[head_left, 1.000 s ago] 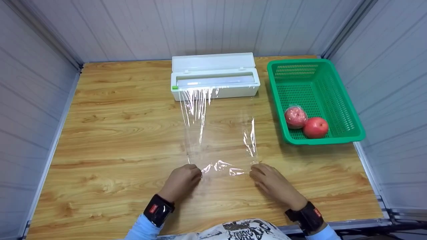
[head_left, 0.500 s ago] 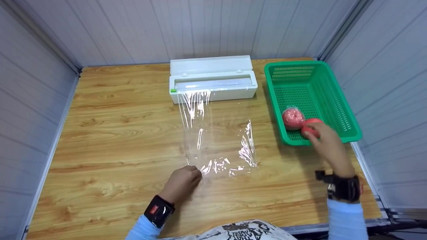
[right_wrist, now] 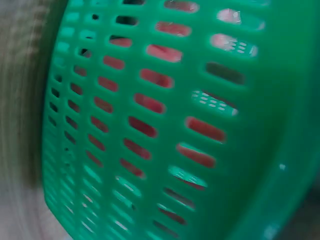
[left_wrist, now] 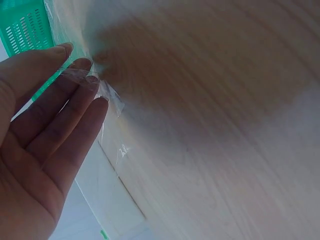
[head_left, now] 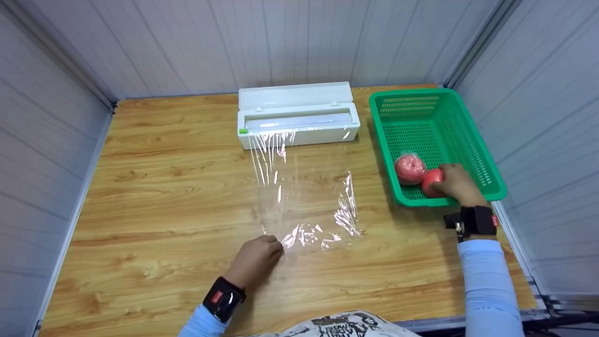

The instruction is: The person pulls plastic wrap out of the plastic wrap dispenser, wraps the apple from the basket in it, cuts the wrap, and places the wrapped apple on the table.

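left hand (head_left: 255,258) rests on the wooden counter (head_left: 164,196) with its fingertips (left_wrist: 82,75) pinning the near left corner of the cling film sheet (head_left: 306,196); in the left wrist view the fingers are straight and close together, film edge crumpled right under them. the film runs flat on the counter from that hand away to the white dispenser box (head_left: 297,120), which sits well ahead of the left hand with its lid flipped back; film is wrinkled along both side edges and bunched at the near edge just right of the left hand. right hand (head_left: 456,185) is far out to the right, reaching over the near rim of the green basket (head_left: 421,103), fingers curled round the bare red apple (head_left: 431,180) in the basket's near corner. a second apple wrapped in film (head_left: 409,168) lies just left of the right hand, touching the held apple. right wrist view shows only the basket's slotted wall (right_wrist: 150,125) up close and blurred, with red showing through the slots. black wrist straps on both arms, light blue sleeves.
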The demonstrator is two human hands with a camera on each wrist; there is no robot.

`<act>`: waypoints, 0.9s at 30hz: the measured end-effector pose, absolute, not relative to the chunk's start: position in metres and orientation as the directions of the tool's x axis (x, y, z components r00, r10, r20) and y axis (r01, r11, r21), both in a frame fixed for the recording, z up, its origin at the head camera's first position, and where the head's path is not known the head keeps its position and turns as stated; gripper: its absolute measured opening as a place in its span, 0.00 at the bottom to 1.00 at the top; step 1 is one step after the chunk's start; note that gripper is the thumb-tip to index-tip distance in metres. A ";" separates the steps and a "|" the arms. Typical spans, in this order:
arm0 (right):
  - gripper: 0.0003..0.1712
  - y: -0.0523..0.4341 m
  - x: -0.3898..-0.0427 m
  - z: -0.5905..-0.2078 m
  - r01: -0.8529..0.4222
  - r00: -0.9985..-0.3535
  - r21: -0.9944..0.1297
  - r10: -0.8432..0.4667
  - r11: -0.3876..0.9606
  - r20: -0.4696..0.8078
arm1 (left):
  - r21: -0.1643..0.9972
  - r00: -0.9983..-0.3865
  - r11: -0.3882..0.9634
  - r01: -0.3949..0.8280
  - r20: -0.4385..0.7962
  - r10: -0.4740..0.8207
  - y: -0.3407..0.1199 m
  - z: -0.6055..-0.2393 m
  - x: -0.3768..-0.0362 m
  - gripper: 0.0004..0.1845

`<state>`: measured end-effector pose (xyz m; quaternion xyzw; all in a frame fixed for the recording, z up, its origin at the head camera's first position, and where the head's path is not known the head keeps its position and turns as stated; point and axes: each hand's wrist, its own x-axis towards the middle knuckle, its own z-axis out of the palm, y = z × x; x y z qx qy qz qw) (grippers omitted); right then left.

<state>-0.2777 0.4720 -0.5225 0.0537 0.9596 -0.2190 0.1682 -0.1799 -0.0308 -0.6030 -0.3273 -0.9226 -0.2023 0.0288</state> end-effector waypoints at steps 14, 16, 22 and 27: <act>0.43 0.475 -0.280 -0.528 0.164 -0.958 -0.397 0.050 0.903 -0.283 | 0.381 -0.800 0.713 0.589 0.150 0.581 -0.033 -0.603 -0.179 0.02; 0.42 0.475 -0.278 -0.523 0.147 -0.968 -0.398 0.049 0.906 -0.246 | 0.384 -0.801 0.713 0.587 0.149 0.579 -0.033 -0.604 -0.179 0.02; 0.39 0.474 -0.270 -0.499 0.110 -0.987 -0.400 0.054 0.910 -0.149 | 0.400 -0.804 0.709 0.581 0.152 0.574 -0.032 -0.605 -0.179 0.02; 0.39 0.463 -0.261 -0.475 0.115 -0.991 -0.375 0.077 0.920 -0.113 | 0.398 -0.806 0.708 0.583 0.171 0.567 -0.032 -0.606 -0.178 0.02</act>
